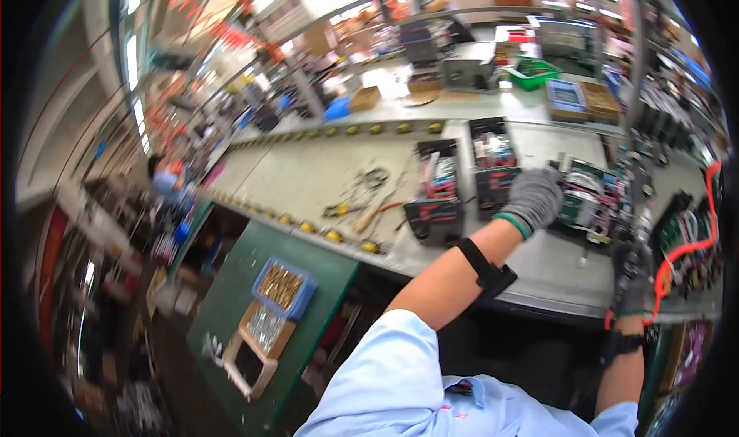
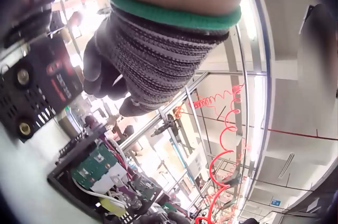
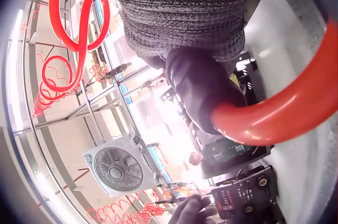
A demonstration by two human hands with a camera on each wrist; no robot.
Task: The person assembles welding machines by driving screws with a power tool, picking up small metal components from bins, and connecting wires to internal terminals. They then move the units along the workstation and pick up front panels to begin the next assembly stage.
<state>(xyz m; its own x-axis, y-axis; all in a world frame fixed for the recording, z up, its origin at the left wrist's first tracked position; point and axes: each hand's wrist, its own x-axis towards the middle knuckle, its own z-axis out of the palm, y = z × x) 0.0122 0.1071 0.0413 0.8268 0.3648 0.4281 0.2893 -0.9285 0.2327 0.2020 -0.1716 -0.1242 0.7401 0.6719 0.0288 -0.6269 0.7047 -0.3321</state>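
My left arm (image 1: 450,283) reached diagonally toward far right, sleeve (image 1: 385,371) ending near elbow. Gloved left hand (image 1: 533,200) hung ahead of wrist, fingers (image 2: 95,71) loosely bent. Right forearm (image 1: 620,371) pointed far, at right; gloved right hand (image 1: 631,271) nearer than left, closed in grip.

Pale workbench (image 1: 531,271) — black-cased electronic units (image 1: 593,195) on top, and apparently some hand tools (image 1: 368,217).

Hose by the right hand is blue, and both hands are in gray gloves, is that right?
Not quite: the hose by the right hand is red-orange, not blue, as the right wrist view shows. That hand and the left hand are indeed gray-gloved.
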